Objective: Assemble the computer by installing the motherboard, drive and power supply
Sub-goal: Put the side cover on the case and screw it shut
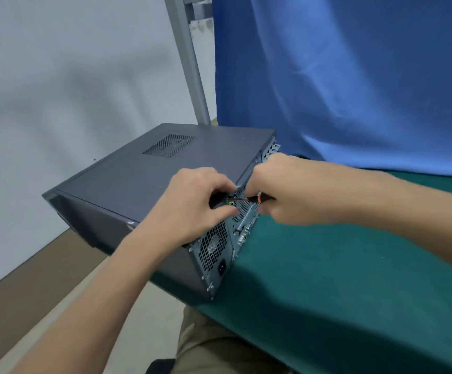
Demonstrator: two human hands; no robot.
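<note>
Fingers of the left hand: curled, tips drawn close together against the upper edge of the case's rear panel, beside a small yellow-green spot; whether they pinch a screw, the tool's tip or nothing cannot be told. Fingers of the right hand: wrapped round the handle of a slim screwdriver with a black grip and an orange collar, its thin metal shaft lying nearly level and pointing left to the same spot, just by the left fingertips. Both forearms bare, reaching in from the near side. Dark grey metal computer case: closed, lying on its broad side, a perforated vent patch in the upward panel, the rear panel turned toward the person. Silver power supply: seated in the nearer end of that rear panel, honeycomb grille with a fan behind it, black mains socket below. Farther along the panel, a second mesh area and port cutouts, partly hidden by the hands. Green-covered counter: carries the case at its left edge, the case's far side overhanging. Blue cloth: hanging behind the counter. Grey metal post: rising behind the case. Pale wall to the left; brown and light floor below; khaki trousers at the near edge.
</note>
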